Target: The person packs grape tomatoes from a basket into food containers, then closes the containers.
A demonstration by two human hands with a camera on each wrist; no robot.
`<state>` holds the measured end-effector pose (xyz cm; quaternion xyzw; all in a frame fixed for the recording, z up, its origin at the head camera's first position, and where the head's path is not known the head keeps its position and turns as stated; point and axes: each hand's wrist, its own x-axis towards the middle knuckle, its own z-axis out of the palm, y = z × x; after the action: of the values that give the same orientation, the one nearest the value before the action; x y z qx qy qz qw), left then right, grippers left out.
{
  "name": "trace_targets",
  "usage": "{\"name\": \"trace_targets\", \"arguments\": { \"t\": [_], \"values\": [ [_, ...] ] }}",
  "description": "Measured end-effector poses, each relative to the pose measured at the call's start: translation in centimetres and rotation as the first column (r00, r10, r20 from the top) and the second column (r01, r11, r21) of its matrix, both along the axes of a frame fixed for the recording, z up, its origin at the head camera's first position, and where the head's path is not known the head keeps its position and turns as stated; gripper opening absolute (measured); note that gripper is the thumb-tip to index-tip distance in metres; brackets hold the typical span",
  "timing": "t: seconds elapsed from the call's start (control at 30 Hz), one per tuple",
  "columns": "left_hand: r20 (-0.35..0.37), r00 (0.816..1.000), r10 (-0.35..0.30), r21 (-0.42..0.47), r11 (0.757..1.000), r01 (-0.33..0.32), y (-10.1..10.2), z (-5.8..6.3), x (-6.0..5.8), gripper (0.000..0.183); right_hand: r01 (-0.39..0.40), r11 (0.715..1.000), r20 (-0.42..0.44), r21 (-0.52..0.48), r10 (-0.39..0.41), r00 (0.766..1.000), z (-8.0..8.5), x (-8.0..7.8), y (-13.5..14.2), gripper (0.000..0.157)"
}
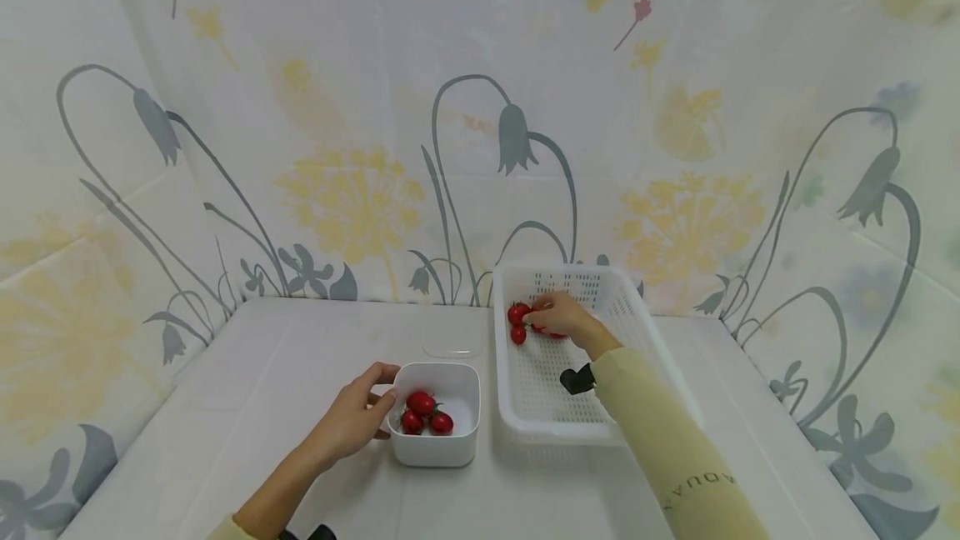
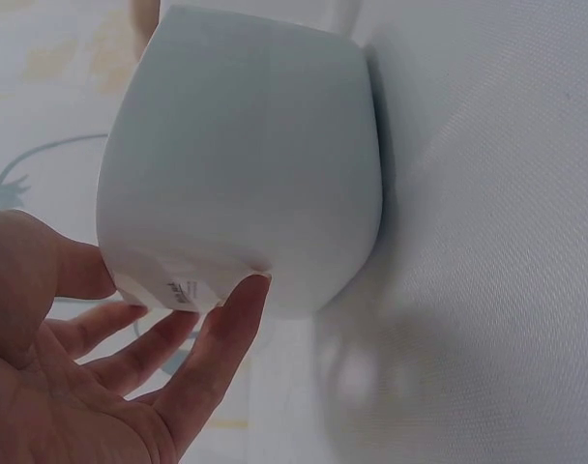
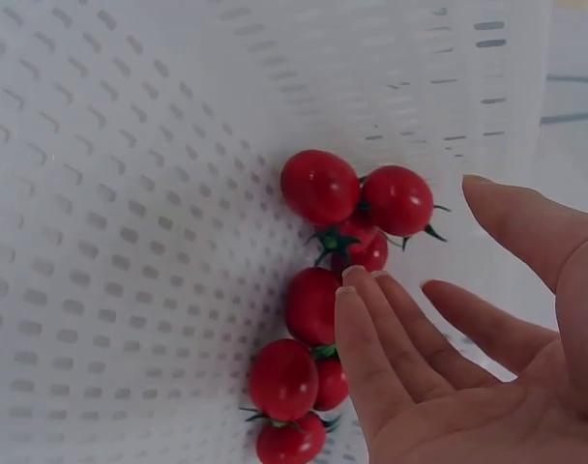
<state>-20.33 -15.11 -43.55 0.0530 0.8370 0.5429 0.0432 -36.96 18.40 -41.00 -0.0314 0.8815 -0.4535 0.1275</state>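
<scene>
- Furthest left, a patterned cloth [image 1: 142, 215] runs behind the white table [image 1: 247, 407] and on past both of its sides.
- My left hand [image 1: 351, 417] is spread, with thumb and fingertips apart and resting against the left side of a small white box; I am touching it rather than clamping it.
- The white box [image 1: 435, 451] stands upright on the table, with small print low on one wall in my left wrist view.
- Inside it, three red tomatoes [image 1: 422, 403] lie close together on the bottom.
- Just behind the box, a clear flat piece [image 1: 452, 352] lies on the table.
- Right of the box is a larger white basket [image 1: 540, 390] with a slotted floor and walls.
- More tomatoes [image 3: 318, 187], some with green stems, cluster along its left part.
- My right hand [image 1: 561, 315] reaches in over them, fingers extended and thumb held well apart; whether my fingertips touch one, I cannot tell.
- Rightmost, my pale yellow sleeve [image 1: 660, 432] crosses the basket's near rim.
</scene>
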Motion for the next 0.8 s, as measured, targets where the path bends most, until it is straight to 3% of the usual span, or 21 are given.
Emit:
{"name": "trace_targets", "arguments": {
  "t": [0.27,0.63,0.8],
  "values": [
    [-0.004,1.0,-0.004,-0.007,1.0,0.004,0.0,0.2,0.1,0.031,0.014,0.999,-0.006,-0.031,-0.014,1.0,-1.0,-0.6,-0.8,0.051],
    [0.012,1.0,0.003,-0.008,1.0,-0.003,0.1,0.3,0.2,0.031,0.036,0.998,-0.074,0.041,-0.033,0.997,-1.3,-0.5,-2.1,0.04],
    [0.014,1.0,0.001,-0.01,1.0,-0.001,0.1,0.2,0.1,0.031,0.046,0.999,-0.051,-0.009,-0.047,0.998,-1.2,-0.3,-2.3,0.037]
  ]
}}
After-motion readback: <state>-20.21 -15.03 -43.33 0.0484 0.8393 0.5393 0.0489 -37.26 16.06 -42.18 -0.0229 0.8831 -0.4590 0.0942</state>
